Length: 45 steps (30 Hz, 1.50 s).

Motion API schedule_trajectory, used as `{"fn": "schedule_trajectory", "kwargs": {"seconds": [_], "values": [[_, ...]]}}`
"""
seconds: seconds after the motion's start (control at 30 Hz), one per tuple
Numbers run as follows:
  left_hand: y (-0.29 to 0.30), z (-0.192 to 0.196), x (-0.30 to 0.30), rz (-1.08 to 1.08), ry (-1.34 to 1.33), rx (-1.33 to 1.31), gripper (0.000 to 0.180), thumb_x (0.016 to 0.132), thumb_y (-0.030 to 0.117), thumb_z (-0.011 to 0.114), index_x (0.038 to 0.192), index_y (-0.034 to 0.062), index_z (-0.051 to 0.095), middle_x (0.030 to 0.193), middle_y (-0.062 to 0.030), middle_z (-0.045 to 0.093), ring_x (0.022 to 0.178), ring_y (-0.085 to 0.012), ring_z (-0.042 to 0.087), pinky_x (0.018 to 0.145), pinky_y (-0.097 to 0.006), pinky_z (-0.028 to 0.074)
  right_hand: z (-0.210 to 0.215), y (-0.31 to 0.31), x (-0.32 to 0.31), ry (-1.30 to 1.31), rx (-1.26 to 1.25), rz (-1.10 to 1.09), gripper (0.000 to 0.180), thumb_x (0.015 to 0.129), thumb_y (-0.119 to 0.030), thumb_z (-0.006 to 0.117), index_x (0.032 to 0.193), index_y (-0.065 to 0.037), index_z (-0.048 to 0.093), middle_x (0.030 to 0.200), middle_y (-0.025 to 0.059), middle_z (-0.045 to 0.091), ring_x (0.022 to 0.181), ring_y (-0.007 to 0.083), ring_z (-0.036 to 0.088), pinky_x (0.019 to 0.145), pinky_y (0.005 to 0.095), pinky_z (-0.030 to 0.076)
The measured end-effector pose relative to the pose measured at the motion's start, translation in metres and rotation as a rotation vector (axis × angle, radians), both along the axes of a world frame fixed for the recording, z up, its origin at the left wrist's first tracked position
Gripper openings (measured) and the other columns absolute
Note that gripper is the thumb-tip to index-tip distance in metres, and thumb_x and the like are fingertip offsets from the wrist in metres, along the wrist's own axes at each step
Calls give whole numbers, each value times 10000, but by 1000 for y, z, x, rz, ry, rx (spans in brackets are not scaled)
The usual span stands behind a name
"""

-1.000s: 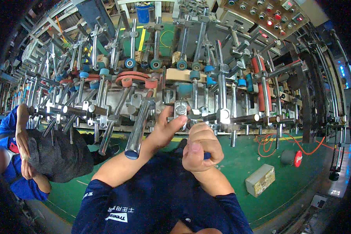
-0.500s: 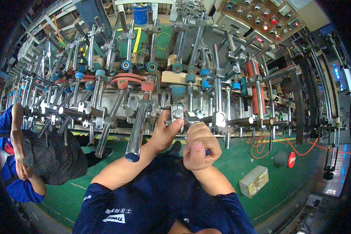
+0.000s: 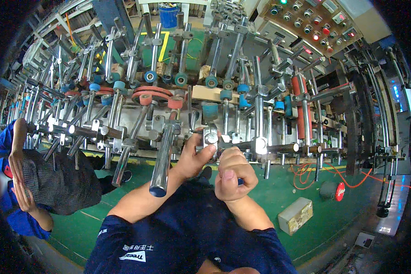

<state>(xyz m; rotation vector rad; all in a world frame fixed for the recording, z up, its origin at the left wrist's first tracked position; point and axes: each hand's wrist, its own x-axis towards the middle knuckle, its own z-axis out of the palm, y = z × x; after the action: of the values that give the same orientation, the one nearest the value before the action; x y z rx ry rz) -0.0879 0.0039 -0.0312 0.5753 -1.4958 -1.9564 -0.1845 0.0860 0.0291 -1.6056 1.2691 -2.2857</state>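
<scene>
My left hand (image 3: 194,159) is closed round a shiny metal clamp block (image 3: 210,137) with a round bolt-like top, its thumb pressed on the near side. The block sits at the machine's front, just below a blue-green roller (image 3: 210,111). Close beside it on the right, my right hand (image 3: 235,176) is wrapped in a fist round a tool with a dark blue handle (image 3: 240,181). Only the handle's end shows below the fingers; the tool's working end is hidden between the hands. A thick chrome rod (image 3: 162,164) juts toward me, left of my left forearm.
Rows of rods, clamps and rollers fill the machine. A red roller (image 3: 302,107) stands right; a control panel (image 3: 313,23) is at upper right. On the green floor are a pale block (image 3: 296,215), orange hose (image 3: 301,178) and red-ended drum (image 3: 332,191). A co-worker's hands (image 3: 23,182) are at left.
The view has shifted slightly, so the machine appears a little lower. Both my hands keep their grips, with little visible movement. The co-worker's hands at the left have shifted slightly.
</scene>
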Motion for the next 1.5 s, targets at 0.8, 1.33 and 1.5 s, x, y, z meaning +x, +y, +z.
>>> {"fn": "schedule_trajectory", "kwargs": {"seconds": [0.8,1.33,1.5], "values": [[-17,-39,7,-133,-39,18,506,936,317,685,1312,-8,589,1328,-125,601,1222,-237,572,1055,-405,452,2,11,5,29,138,64,149,765,25,678,690,-34,564,688,87,584,609,265,546,626,388,425],[-17,-29,1,-97,85,19,546,912,407,708,1270,2,633,1274,-70,584,1168,-208,582,1001,-362,469,3,9,1,-19,120,67,140,739,35,686,701,-36,571,713,78,579,625,266,547,659,397,427],[-23,-31,-5,-117,127,-77,557,902,441,719,1273,37,625,1302,-107,595,1231,-261,575,1039,-421,461,2,12,-1,-2,127,50,173,780,-3,710,716,-51,556,730,79,583,658,264,555,680,394,431]]}}
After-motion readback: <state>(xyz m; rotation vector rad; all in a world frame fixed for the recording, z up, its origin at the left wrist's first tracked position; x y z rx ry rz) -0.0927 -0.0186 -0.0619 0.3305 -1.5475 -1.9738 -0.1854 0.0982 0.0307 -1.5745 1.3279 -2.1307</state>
